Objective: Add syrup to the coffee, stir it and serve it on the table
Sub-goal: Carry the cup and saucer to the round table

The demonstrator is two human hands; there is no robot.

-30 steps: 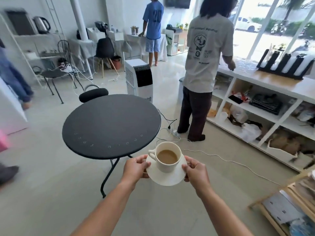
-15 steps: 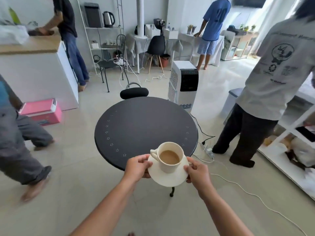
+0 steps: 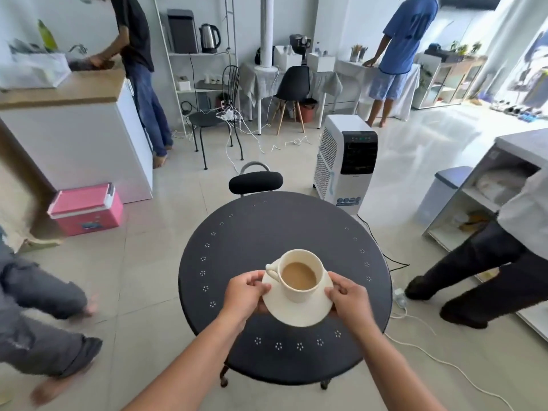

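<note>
Coffee (image 3: 299, 275) on saucer (image 3: 296, 311), lower centre, left grip (image 3: 246, 292) and right grip (image 3: 350, 298) both clasping its rim over the counter (image 3: 281, 229); likely only setting down remains.

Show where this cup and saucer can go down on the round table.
The table is bare wherever it shows: the far half up to the black chair back, and the strips either side of the saucer that left hand and right hand hold. Crowded only off it: floor cables at right.
</note>
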